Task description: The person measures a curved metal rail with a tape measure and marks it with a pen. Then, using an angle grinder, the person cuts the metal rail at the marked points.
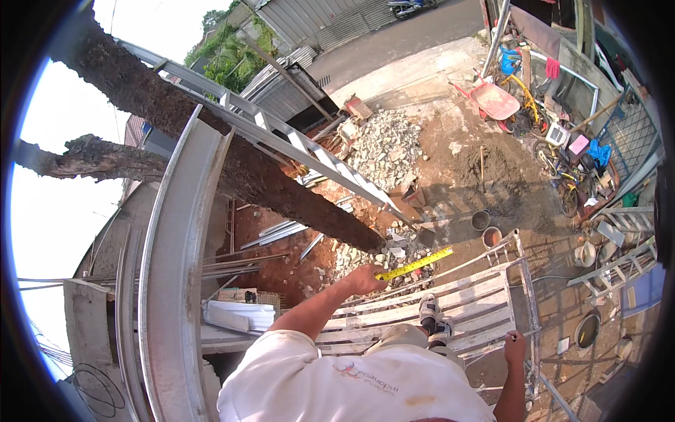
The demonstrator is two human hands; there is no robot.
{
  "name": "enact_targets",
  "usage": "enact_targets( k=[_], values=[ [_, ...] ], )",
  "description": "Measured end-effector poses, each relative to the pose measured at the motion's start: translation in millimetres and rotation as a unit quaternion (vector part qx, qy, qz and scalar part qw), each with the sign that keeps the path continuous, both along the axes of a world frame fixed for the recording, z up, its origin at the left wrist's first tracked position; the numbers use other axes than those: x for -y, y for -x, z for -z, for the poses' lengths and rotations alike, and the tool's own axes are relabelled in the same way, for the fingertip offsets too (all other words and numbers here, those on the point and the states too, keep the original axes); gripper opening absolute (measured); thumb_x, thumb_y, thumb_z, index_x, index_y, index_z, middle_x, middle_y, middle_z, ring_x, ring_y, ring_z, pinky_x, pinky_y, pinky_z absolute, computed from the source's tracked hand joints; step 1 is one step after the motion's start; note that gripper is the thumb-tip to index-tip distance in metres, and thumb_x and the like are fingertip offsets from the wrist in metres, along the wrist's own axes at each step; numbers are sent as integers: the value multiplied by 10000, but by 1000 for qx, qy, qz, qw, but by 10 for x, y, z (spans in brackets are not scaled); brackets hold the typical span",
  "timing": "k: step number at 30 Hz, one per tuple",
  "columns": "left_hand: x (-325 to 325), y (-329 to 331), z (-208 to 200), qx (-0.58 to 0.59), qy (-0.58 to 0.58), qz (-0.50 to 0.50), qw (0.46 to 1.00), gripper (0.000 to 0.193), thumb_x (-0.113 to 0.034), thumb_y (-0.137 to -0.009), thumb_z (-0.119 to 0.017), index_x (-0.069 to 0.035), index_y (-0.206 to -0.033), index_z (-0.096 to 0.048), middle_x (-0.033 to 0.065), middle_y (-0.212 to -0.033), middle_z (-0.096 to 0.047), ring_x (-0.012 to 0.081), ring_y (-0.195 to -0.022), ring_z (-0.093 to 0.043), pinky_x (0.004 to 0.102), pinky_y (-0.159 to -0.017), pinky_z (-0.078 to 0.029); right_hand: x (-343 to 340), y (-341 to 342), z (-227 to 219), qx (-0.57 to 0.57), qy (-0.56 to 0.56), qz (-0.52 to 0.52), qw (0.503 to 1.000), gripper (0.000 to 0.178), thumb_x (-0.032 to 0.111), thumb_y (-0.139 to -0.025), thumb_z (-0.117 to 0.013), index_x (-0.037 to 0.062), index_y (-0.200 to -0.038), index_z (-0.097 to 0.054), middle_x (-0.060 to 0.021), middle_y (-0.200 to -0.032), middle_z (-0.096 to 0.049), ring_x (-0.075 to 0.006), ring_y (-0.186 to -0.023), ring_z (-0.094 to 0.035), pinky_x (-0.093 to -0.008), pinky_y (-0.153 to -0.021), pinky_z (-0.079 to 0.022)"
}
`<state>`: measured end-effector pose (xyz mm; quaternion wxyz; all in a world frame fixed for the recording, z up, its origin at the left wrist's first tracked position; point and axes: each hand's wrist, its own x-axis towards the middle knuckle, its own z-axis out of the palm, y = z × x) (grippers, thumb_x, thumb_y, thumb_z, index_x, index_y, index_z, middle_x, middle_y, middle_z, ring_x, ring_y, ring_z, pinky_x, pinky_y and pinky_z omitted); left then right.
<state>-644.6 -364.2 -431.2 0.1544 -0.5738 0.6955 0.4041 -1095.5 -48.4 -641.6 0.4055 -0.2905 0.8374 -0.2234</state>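
My left hand (pixel 365 279) is closed round one end of a yellow tape measure (pixel 418 264). A short length of the blade sticks out to the right, above the scaffold's edge. Lower on the right, my right hand (pixel 515 346) hangs near the scaffold's side rail with its fingers curled. Something small and dark shows at those fingers, too small to name. Under my feet is a platform of pale wooden slats (pixel 460 304). A large grey steel beam (pixel 176 260) rises close on my left.
A thick tree trunk (pixel 281 200) slants across the left, with a metal ladder (pixel 302 151) beyond it. Below lie a rubble heap (pixel 385 148), buckets (pixel 492 237) and a shovel (pixel 482 169) in wet sand. A red wheelbarrow (pixel 494 100) and bicycles stand at the far right.
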Motion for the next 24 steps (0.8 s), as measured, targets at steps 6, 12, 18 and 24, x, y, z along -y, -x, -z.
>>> enact_targets(
  k=[6,12,18,24],
  values=[
    [-83,-278,-167,-19,45,-36,998,585,-412,-793,-682,-59,-1260,-681,246,-1188,-685,393,-1092,-661,426,-1003,-507,1031,13,62,13,108,-32,994,159,138,-893,-662,16,-991,-690,-148,-819,-669,-264,-767,-650,-378,-760,-509],
    [-367,-291,-638,-5,72,-105,992,624,-426,-804,-687,-66,-1312,-652,213,-1309,-632,368,-1208,-604,413,-1077,-462,2053,-203,-206,77,201,-132,968,152,138,-955,-623,0,-996,-671,-25,-716,-595,-113,-649,-559,-284,-621,-454],
    [-977,-223,-1176,-49,177,-151,971,564,-346,-786,-729,-24,-1246,-671,204,-1208,-649,357,-1125,-625,423,-1015,-477,3017,-660,-1098,186,264,-170,931,223,209,-958,-677,10,-1057,-690,-35,-808,-638,-114,-755,-575,-287,-733,-473],
    [-1317,-157,-1793,-72,230,-208,948,568,-292,-765,-737,3,-1244,-665,180,-1133,-643,345,-1037,-636,408,-949,-502,3626,-1427,-2611,222,396,-260,852,366,333,-984,-670,22,-1177,-655,-97,-985,-738,-150,-944,-666,-311,-880,-495]
  ],
)
